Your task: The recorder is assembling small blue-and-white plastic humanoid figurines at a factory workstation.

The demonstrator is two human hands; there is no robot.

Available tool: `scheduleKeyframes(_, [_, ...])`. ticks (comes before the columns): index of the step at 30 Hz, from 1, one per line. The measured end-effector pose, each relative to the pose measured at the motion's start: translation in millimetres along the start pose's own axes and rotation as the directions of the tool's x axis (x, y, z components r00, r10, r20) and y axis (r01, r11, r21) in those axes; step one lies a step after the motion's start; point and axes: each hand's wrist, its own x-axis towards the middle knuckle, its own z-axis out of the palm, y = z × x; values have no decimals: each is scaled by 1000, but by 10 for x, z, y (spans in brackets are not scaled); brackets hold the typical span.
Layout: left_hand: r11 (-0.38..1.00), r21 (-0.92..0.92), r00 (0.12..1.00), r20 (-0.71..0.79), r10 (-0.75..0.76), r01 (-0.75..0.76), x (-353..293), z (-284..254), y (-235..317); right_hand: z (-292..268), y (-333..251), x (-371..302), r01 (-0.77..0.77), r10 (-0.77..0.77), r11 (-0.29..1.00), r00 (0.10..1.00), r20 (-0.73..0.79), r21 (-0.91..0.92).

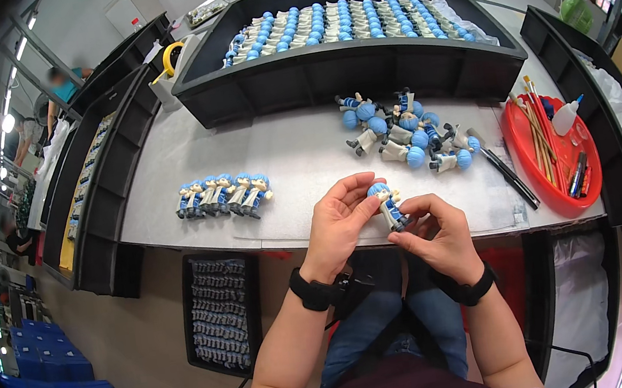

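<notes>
Between my hands, just above the table's front edge, is a small blue-haired figurine (389, 206) in blue and white with dark shoes. My left hand (343, 217) pinches its head between thumb and fingers. At its feet, the thumb and fingers of my right hand (436, 234) close on the dark shoes. To the left on the white table (145, 188), several like figurines (223, 196) lie side by side in a row. Beyond my right hand a loose pile of figurines (405, 130) lies jumbled, some face down.
A large black tray (350, 71) with rows of figurines spans the back. At right, a red basin (527, 165) holds brushes, pens and a squeeze bottle (566, 117); black pens (509, 178) lie beside it. Black crates (105, 213) flank the table; another crate (221, 316) of figurines sits below.
</notes>
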Motion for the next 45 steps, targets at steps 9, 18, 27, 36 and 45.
scheduleKeyframes(9, [992, -122, 998, 55, -12, 19, -13, -87, -6, 8, -4, 5, 20, -20, 1000, 1000, -8, -11])
scheduleKeyframes(18, [996, -86, 999, 51, 13, -9, -2, -75, -23, 7, -7, 11, 28, -28, 997, 1000, -7, -67])
scheduleKeyframes(27, [998, -64, 1000, 26, -2, 4, 9, -65, -36, 14, 15, 2, 25, -25, 998, 1000, -14, -64])
scheduleKeyframes(36, [999, -38, 999, 40, -13, 15, 6, -73, -30, 21, 30, 10, 58, -60, 996, 998, -21, -75])
scheduleKeyframes(45, [998, -51, 1000, 7, -27, 27, 5, -63, -33, 10, 6, -4, 11, -12, 998, 1000, -17, -64])
